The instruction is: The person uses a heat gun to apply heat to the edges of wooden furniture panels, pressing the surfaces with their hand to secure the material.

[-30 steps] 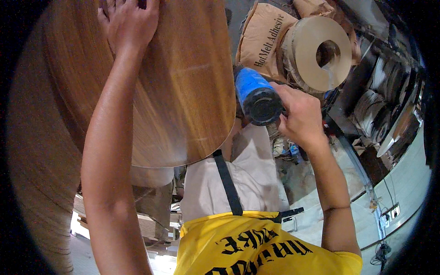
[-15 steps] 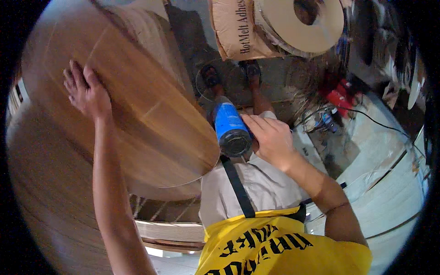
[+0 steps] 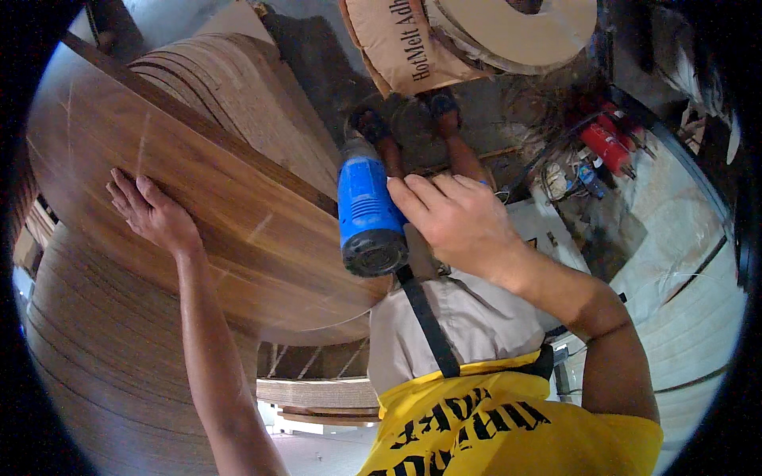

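Observation:
My left hand (image 3: pixel 159 218) lies on the glossy brown wood-grain board (image 3: pixel 222 226), its fingers stretched out and pressed to the surface. A blue handheld power tool (image 3: pixel 368 202), with a black vented end cap and a grey nose, is in my right hand (image 3: pixel 456 218). My right fingers close round the tool's right side, and part of its grip is hidden behind them. The tool is beside the right-hand edge of the board; whether its nose touches that edge cannot be made out.
Stacked boards (image 3: pixel 230 87) stand beyond and under the brown board. Ahead are a brown paper sack (image 3: pixel 413 47) and a large cream roll (image 3: pixel 508 32). Red cylinders (image 3: pixel 607 147) and tangled wires (image 3: pixel 556 182) lie at the right, near a pale curved surface (image 3: pixel 659 230). My feet are on the floor.
The blue tool and my right hand have moved left and appear larger. My left hand stays on the board, slightly lower in the picture. The board's far edge shows more clearly.

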Motion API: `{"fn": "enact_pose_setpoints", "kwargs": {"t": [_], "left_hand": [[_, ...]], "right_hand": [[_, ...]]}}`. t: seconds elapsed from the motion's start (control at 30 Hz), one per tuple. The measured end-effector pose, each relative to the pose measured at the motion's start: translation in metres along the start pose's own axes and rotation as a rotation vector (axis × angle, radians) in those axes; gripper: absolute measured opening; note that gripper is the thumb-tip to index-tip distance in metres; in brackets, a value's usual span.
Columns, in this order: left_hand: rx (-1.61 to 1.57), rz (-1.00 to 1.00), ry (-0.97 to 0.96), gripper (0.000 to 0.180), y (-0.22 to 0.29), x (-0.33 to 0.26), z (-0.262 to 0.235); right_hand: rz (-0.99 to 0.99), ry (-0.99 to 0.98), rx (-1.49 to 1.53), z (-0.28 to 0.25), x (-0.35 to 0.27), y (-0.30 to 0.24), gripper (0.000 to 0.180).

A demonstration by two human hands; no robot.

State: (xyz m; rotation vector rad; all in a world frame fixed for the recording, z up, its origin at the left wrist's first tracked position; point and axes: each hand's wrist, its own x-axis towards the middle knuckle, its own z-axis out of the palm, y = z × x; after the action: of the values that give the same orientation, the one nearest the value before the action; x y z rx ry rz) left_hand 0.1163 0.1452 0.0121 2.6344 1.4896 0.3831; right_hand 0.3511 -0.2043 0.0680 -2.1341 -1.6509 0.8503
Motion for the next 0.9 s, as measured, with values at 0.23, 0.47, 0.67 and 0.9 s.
{"fn": "enact_pose_setpoints", "kwargs": {"t": [0.23,0.47,0.67,0.9], "left_hand": [[0.023,0.022,-0.036,0.056,-0.004,0.000,0.000],[0.032,-0.013,-0.041,0.059,0.002,-0.001,-0.003],[0.014,-0.018,-0.035,0.059,0.004,-0.001,-0.001],[0.043,-0.035,-0.035,0.060,0.001,0.000,-0.002]], "right_hand": [[0.000,0.005,-0.017,-0.002,0.011,-0.003,0.038],[0.014,-0.016,-0.050,-0.015,-0.005,-0.011,0.038],[-0.034,-0.016,-0.102,-0.007,0.018,0.002,0.039],[-0.178,0.007,-0.195,-0.014,0.031,0.005,0.030]]}}
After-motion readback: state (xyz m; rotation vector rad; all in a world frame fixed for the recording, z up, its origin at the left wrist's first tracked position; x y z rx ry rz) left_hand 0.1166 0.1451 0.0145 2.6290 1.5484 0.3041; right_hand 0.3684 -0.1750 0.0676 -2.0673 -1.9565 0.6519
